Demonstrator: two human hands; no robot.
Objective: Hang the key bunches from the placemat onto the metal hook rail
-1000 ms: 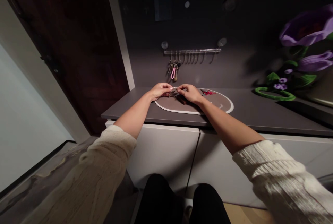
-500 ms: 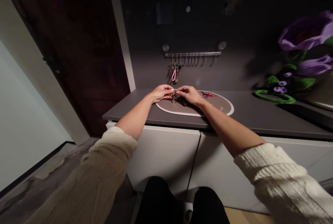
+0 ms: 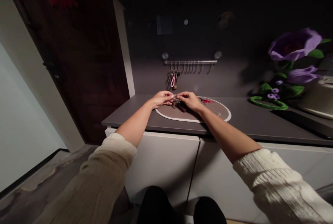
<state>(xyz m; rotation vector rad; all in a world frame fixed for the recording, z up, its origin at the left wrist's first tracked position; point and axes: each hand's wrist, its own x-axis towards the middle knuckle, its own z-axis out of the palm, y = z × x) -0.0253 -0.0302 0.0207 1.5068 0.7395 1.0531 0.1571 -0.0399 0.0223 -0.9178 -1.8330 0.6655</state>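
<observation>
Over an oval brown mat [image 3: 205,113] with a white rim, both hands meet at a small bunch of keys [image 3: 174,104]. My left hand [image 3: 161,100] pinches the bunch from the left, its fingers closed. From the other side, my right hand [image 3: 190,101] pinches near the top, where a metal ring seems to be. The keys hang down between the fingertips; fine detail is too small to make out. A dark brown block-like item [image 3: 183,109] lies on the mat below my right hand. Beyond my right wrist lies a red item [image 3: 206,101], its kind unclear.
A clear hook rail [image 3: 191,62] on the wall carries hanging keys [image 3: 172,80], one set with a pink loop. Purple artificial flowers [image 3: 295,45] stand on the grey counter [image 3: 241,121] at right. White cabinet doors [image 3: 161,158] are below; a dark door [image 3: 101,61] is at left.
The camera view has tilted up slightly, so the scene sits lower. Both hands stay together at the keys, with only slight finger movement.
</observation>
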